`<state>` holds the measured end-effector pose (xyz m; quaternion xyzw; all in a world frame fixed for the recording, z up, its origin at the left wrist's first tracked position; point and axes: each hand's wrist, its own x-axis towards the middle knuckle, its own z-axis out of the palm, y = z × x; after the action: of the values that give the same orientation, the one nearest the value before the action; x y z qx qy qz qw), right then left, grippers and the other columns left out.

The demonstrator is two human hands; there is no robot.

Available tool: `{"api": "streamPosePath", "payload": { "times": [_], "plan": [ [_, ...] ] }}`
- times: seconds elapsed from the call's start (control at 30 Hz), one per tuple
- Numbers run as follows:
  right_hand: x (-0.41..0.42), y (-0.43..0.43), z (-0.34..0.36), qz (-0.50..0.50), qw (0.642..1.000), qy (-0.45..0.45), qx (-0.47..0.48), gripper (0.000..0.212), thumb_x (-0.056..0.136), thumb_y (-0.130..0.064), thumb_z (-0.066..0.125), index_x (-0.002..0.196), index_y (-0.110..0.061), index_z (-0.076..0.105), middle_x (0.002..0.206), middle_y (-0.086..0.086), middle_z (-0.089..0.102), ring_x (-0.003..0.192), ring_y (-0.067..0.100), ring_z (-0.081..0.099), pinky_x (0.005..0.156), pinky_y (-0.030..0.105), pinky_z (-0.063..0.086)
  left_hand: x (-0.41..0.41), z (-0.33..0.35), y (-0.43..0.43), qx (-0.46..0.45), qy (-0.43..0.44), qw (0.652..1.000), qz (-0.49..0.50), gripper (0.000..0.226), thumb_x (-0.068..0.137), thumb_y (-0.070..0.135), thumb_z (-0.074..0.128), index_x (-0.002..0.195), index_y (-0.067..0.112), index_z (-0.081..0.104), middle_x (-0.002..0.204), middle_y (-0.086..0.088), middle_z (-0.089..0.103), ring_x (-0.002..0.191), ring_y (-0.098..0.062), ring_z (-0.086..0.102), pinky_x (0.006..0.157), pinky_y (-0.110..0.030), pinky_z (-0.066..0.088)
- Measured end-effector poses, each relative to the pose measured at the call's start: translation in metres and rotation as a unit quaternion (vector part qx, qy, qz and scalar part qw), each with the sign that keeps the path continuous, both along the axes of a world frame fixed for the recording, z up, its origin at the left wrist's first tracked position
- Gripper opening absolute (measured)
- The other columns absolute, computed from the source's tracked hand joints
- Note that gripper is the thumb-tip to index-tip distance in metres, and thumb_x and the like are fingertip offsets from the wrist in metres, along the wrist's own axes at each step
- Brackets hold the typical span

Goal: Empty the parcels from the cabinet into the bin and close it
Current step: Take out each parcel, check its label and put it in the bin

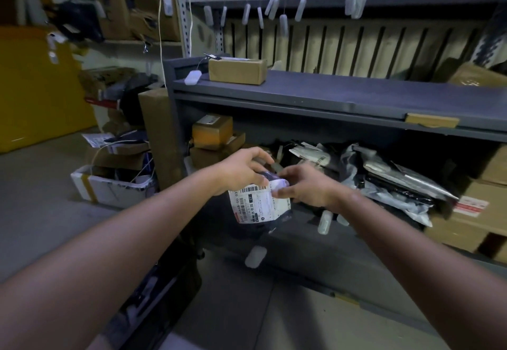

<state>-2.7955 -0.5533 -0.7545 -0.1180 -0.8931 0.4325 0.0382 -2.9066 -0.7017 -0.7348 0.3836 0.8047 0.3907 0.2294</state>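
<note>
Cabinet: grey metal shelf cabinet (301, 89).
Heap: grey and black plastic parcels (389, 182) on its lower shelf.
Held: dark plastic parcel with white label (258, 207), clear of the shelf front, likely bin-bound.
Left hand (241, 170): fingers clamped on its top.
Right hand (304, 188): fingers pinching its top, steadying.

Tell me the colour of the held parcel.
Dark parcel with white label; head view.
</note>
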Motion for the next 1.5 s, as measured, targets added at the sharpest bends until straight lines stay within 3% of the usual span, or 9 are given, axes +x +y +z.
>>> {"api": "streamPosePath", "payload": {
  "times": [0.13, 0.27, 0.37, 0.47, 0.67, 0.8, 0.97, 1.37, 1.5],
  "plan": [
    [0.006, 0.005, -0.022, -0.038, 0.996, 0.022, -0.079, 0.014, 0.086, -0.012, 0.075, 0.097, -0.011, 0.068, 0.095, 0.007, 0.075, 0.09, 0.019, 0.071, 0.084, 0.038, 0.057, 0.0, -0.01, 0.0, 0.031, 0.011, 0.999, 0.022, 0.038, 0.091, 0.013, 0.069, 0.125, 0.022, 0.056, 0.122, -0.003, 0.068, 0.107, -0.014, 0.065, 0.086, -0.031, 0.056],
    [0.016, 0.007, -0.037, -0.111, 0.972, 0.072, -0.193, 0.014, 0.087, -0.005, 0.072, 0.097, -0.007, 0.063, 0.1, 0.012, 0.074, 0.087, 0.02, 0.073, 0.073, 0.03, 0.061, -0.008, -0.018, -0.013, 0.086, 0.002, 0.988, 0.128, 0.036, 0.099, 0.03, 0.058, 0.133, 0.023, 0.052, 0.13, 0.006, 0.057, 0.109, -0.008, 0.052, 0.07, -0.018, 0.041],
    [0.02, 0.009, -0.044, -0.161, 0.942, 0.122, -0.268, 0.012, 0.088, -0.003, 0.071, 0.096, -0.006, 0.063, 0.1, 0.011, 0.073, 0.083, 0.018, 0.072, 0.064, 0.024, 0.058, -0.01, -0.036, -0.025, 0.073, -0.074, 0.977, 0.187, 0.042, 0.101, 0.046, 0.047, 0.139, 0.026, 0.047, 0.132, 0.007, 0.055, 0.111, -0.013, 0.052, 0.081, -0.029, 0.044],
    [0.019, 0.011, -0.053, -0.194, 0.917, 0.148, -0.315, 0.013, 0.088, -0.001, 0.07, 0.099, -0.002, 0.063, 0.102, 0.018, 0.072, 0.086, 0.025, 0.07, 0.072, 0.031, 0.06, -0.011, -0.061, -0.028, 0.052, -0.15, 0.971, 0.179, 0.05, 0.099, 0.056, 0.042, 0.14, 0.028, 0.045, 0.132, 0.0, 0.061, 0.114, -0.02, 0.061, 0.1, -0.046, 0.047],
    [0.011, 0.004, -0.088, -0.209, 0.883, 0.155, -0.39, 0.014, 0.089, -0.002, 0.07, 0.101, -0.002, 0.062, 0.098, 0.015, 0.075, 0.08, 0.022, 0.074, 0.061, 0.024, 0.058, -0.004, -0.106, -0.019, 0.051, -0.214, 0.964, 0.15, 0.052, 0.093, 0.065, 0.045, 0.119, 0.024, 0.064, 0.114, 0.004, 0.073, 0.103, -0.014, 0.068, 0.1, -0.044, 0.046],
    [0.001, -0.003, -0.092, -0.204, 0.872, 0.155, -0.418, 0.012, 0.09, -0.001, 0.068, 0.098, -0.004, 0.06, 0.097, 0.013, 0.074, 0.081, 0.021, 0.075, 0.063, 0.024, 0.058, 0.001, -0.109, -0.011, 0.091, -0.204, 0.969, 0.1, 0.032, 0.094, 0.048, 0.061, 0.118, 0.029, 0.065, 0.106, 0.008, 0.075, 0.098, -0.008, 0.071, 0.097, -0.038, 0.049],
    [0.009, -0.006, -0.089, -0.18, 0.903, 0.143, -0.363, 0.025, 0.09, -0.006, 0.069, 0.113, -0.01, 0.062, 0.105, 0.008, 0.075, 0.089, 0.019, 0.074, 0.068, 0.027, 0.058, 0.008, -0.104, -0.002, 0.167, -0.19, 0.962, 0.1, 0.027, 0.093, 0.015, 0.067, 0.117, 0.028, 0.061, 0.105, 0.008, 0.074, 0.092, -0.002, 0.071, 0.067, -0.015, 0.053],
    [0.031, 0.001, -0.082, -0.17, 0.951, 0.097, -0.238, 0.015, 0.098, -0.023, 0.06, 0.108, -0.02, 0.071, 0.099, -0.002, 0.076, 0.087, 0.009, 0.067, 0.067, 0.028, 0.053, 0.012, -0.098, -0.002, 0.196, -0.16, 0.96, 0.124, 0.021, 0.096, 0.013, 0.063, 0.11, 0.027, 0.069, 0.102, 0.015, 0.073, 0.089, 0.007, 0.067, 0.068, -0.008, 0.048],
    [0.031, 0.0, -0.076, -0.183, 0.953, 0.111, -0.216, 0.016, 0.099, -0.02, 0.058, 0.108, -0.017, 0.07, 0.096, -0.002, 0.074, 0.072, 0.0, 0.064, 0.052, 0.014, 0.047, 0.014, -0.095, 0.0, 0.202, -0.164, 0.957, 0.129, 0.019, 0.095, 0.012, 0.064, 0.105, 0.027, 0.071, 0.099, 0.012, 0.075, 0.09, 0.002, 0.068, 0.072, -0.011, 0.05]
  ]
}}
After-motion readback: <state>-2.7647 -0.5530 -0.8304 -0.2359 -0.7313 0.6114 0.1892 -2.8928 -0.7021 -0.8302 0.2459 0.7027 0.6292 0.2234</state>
